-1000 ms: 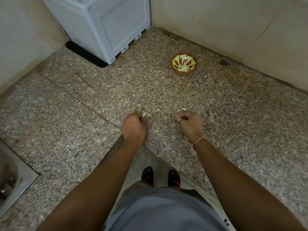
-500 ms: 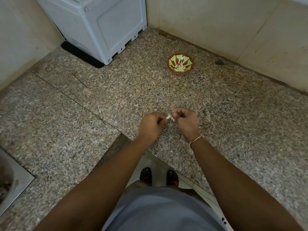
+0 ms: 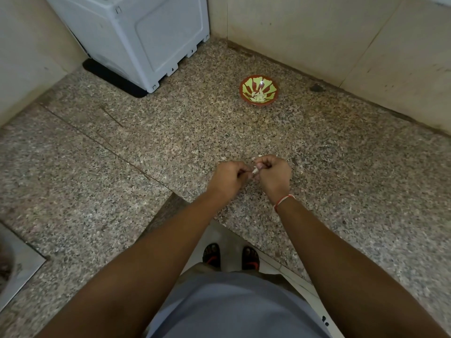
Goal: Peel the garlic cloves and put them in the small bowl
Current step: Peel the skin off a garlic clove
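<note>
My left hand (image 3: 229, 178) and my right hand (image 3: 274, 175) meet over the granite counter, fingers curled, and both pinch one small pale garlic clove (image 3: 255, 171) between them. Most of the clove is hidden by my fingertips. The small bowl (image 3: 259, 90), red-brown with a yellow-green pattern, stands far ahead near the back wall and holds several pale peeled cloves. A tiny pale scrap, perhaps a bit of skin (image 3: 259, 156), lies just beyond my right hand.
A white appliance (image 3: 136, 37) stands at the back left on a dark mat. Tiled walls close the back and right. A steel sink's corner (image 3: 17, 269) shows at the left edge. The counter's front edge (image 3: 185, 203) lies below my wrists.
My hands were apart a second ago, the left one holding the clove. They have come together, and both now pinch it.
</note>
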